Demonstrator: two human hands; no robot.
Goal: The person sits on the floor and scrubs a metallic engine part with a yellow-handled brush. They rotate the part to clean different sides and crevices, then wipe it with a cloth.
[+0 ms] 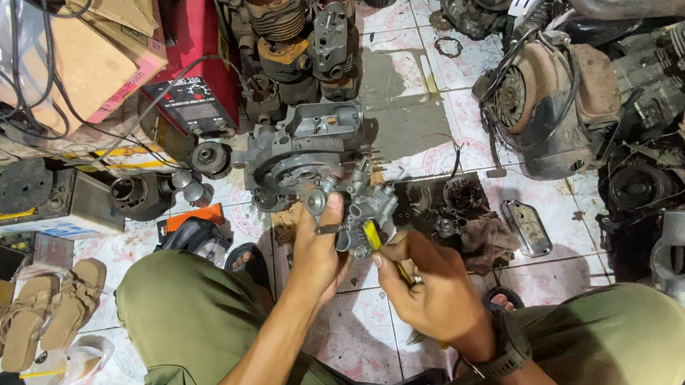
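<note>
Carburetor: small grey cast-metal carburetor [355,210], held up above the tiled floor [415,132], between my knees and the engine casing [300,151] lying just beyond it.
Left hand: my left hand [318,253] is clenched around the carburetor's lower left side, fingers wrapped on the body, thumb pressing near a round cap.
Right hand: my right hand [433,297] is closed on a screwdriver with a yellow handle [372,237]; the fingers pinch the handle low down.
Key relation: the screwdriver lies to the right of the carburetor and slants up and left, its tip at the body's lower right side; I cannot tell whether it sits in a screw head.
Long axis: the carburetor stands roughly upright in my grip, tilted a little away from me.
Nearer hand: the left already carries it; the right reaches it only through the tool.
Materials: carburetor dull pitted aluminium with knobs, ports and small fittings; casing the same grey, greasy and ribbed.
Shapes nearby: a dark oily rag [485,235] and a rectangular metal cover [527,227] lie on the floor to the right, apart from my hands.
Floor: pale patterned tiles, stained and crowded with rusty cylinder parts.
</note>
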